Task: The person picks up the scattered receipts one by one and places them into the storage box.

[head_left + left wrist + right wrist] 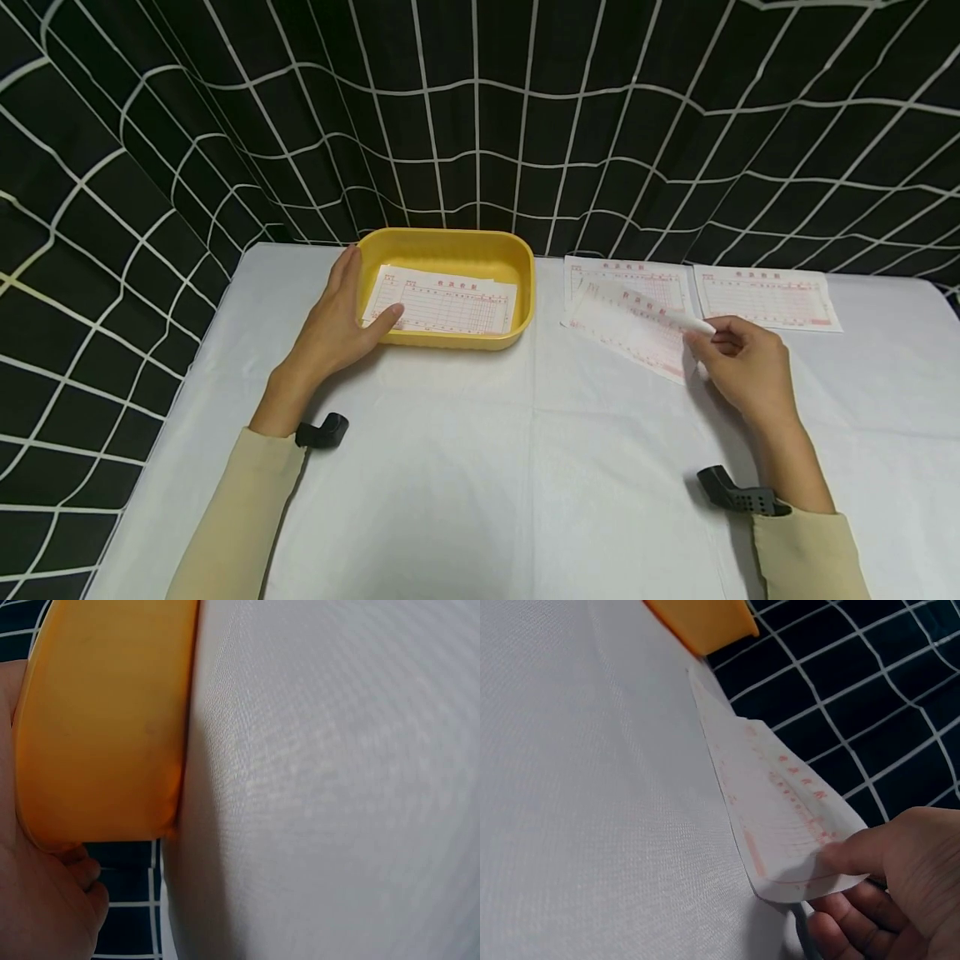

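My right hand (pixel 750 367): pinching the lifted right end of a printed slip (pixel 630 329).
Printed slip: ahead-left of that hand, over the desk (pixel 450 483), partly covering a back slip (pixel 637 273).
Long axis: slants from far left to near right, into my grasp.
Yellow tray (pixel 450 340): left of the printed slip, bare desk between.
My left hand (pixel 330 321): gripping the yellow tray's left end, thumb over rim.
Nearer: right to slip, left to tray.
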